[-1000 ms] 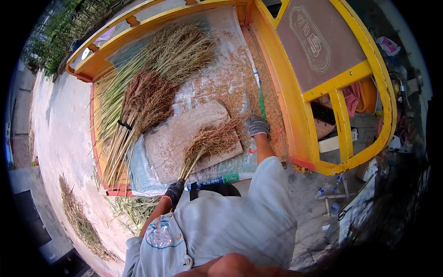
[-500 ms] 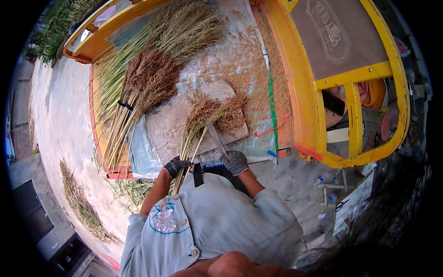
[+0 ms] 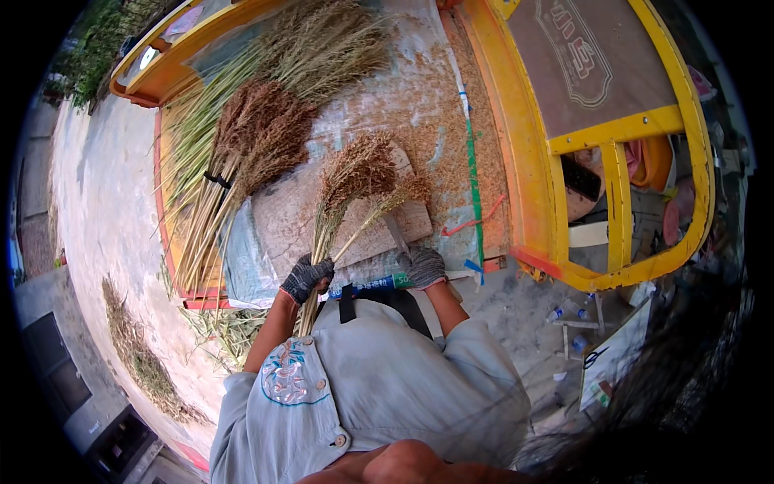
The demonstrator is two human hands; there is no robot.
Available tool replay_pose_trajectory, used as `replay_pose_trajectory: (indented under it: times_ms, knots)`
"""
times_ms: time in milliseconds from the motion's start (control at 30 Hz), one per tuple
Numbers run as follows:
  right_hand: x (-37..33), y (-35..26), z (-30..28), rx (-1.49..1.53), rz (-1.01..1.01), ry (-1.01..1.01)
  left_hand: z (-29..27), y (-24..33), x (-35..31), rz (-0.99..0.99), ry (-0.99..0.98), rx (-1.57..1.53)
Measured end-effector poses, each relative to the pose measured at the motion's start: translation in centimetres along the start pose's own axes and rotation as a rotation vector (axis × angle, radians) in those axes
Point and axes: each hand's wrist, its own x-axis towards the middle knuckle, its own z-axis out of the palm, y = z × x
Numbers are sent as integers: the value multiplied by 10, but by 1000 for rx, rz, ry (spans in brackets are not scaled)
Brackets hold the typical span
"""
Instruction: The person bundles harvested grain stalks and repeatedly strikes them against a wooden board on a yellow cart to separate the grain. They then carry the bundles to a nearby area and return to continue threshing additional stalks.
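My left hand (image 3: 306, 278), in a dark grey knit glove, is closed around the stalks of a small bunch of sorghum (image 3: 355, 171). Its reddish-brown seed heads fan out away from me over a worn, flat board (image 3: 282, 216), one stalk splaying to the right. My right hand (image 3: 422, 268), gloved alike, grips a flat, narrow metal blade (image 3: 394, 233) that points away from me over the board's near right part. The blade's tip lies close to the splayed stalk; whether they touch I cannot tell.
Left of the board lies a bundle of red-brown sorghum (image 3: 262, 133) with a black tie (image 3: 216, 179). Beyond it are greener stalks (image 3: 322, 48). Loose seeds cover the plastic sheet (image 3: 419, 89). A yellow metal frame (image 3: 536, 161) bounds the right side.
The sorghum heads have swung up and left, away from the blade, with one stalk still off to the right. My right hand has shifted slightly right and away from me with the blade.
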Motion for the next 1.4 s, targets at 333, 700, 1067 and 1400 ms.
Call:
replay_pose_trajectory:
  times_ms: [333, 700, 1067, 1400]
  knots:
    - [-45, 31, -10, 45, 109, -45, -25, -60, 55, 176, 399, 1188]
    - [-31, 8, -45, 19, 132, 48, -21, -63, 52, -210, 506, 1439]
    - [61, -27, -18, -215, -212, -171, -38, -79, 53, -116, 449, 1390]
    - [100, 16, -101, -224, 201, -139, -19, -68, 58, -21, 440, 1268]
